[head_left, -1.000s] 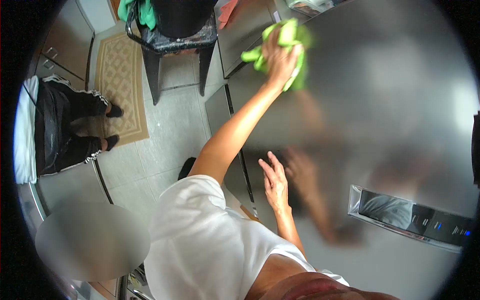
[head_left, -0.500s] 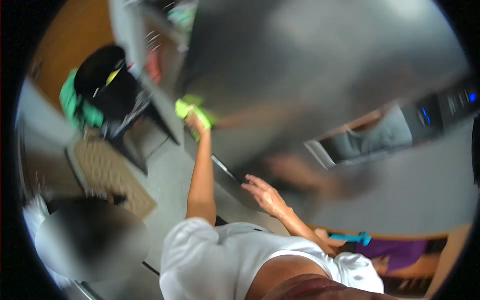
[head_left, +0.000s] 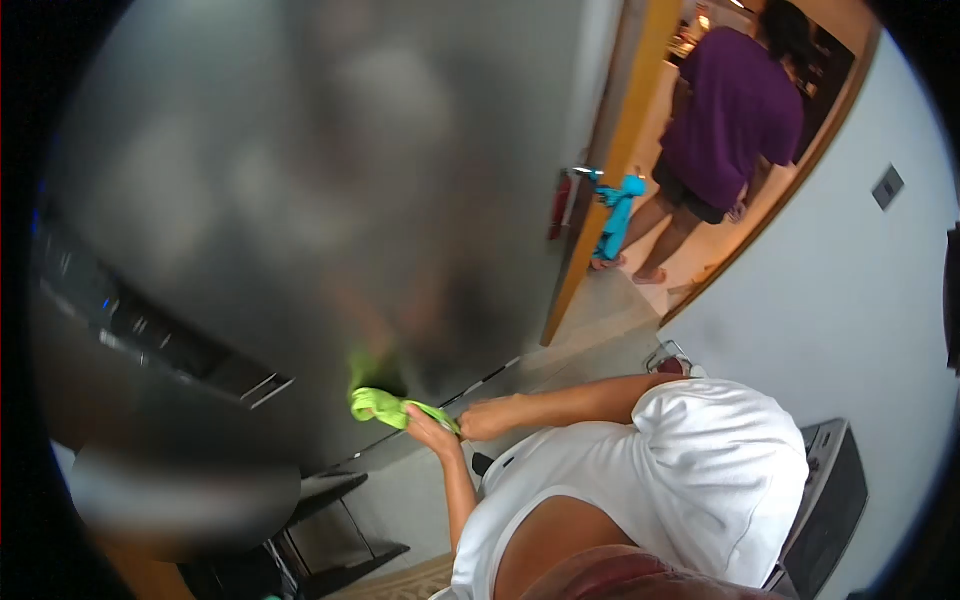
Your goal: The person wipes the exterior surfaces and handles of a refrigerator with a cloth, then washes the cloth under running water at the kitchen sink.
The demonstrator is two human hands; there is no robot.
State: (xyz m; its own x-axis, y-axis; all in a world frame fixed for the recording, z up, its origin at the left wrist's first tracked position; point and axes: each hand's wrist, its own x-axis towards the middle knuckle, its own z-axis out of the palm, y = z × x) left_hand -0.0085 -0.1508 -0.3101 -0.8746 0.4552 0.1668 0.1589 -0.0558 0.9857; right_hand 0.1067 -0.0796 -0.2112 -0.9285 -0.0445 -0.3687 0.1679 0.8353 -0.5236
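The left hand point(head_left: 430, 430) is closed around a bright green cloth point(head_left: 378, 405), which bunches up beyond the fingers and trails back in a narrow strip toward the wearer. The right hand point(head_left: 487, 418) meets the near end of that strip, its fingers curled in; whether it grips the cloth or only touches it cannot be told. The two hands are just beside each other in front of the wearer's white shirt point(head_left: 560, 470).

The cloth is close in front of a large grey metallic surface point(head_left: 250, 200), where a blurred green reflection shows just above it. Contact between cloth and metal is not clear. A dark panel point(head_left: 150, 330) with small blue lights slants along the left part of this surface.

On the far side, a door point(head_left: 603, 170) stands open, with a blue cloth point(head_left: 618, 215) hanging by its handle. Through the doorway, a person in a purple top point(head_left: 735, 115) and dark shorts stands with their back to the camera. A pale wall point(head_left: 800, 320) with a switch point(head_left: 887, 187) fills the right side. A dark box-shaped object point(head_left: 835, 505) shows behind the wearer's right sleeve, and black stool legs point(head_left: 345, 565) stand on the tiled floor point(head_left: 405, 505) at lower left.
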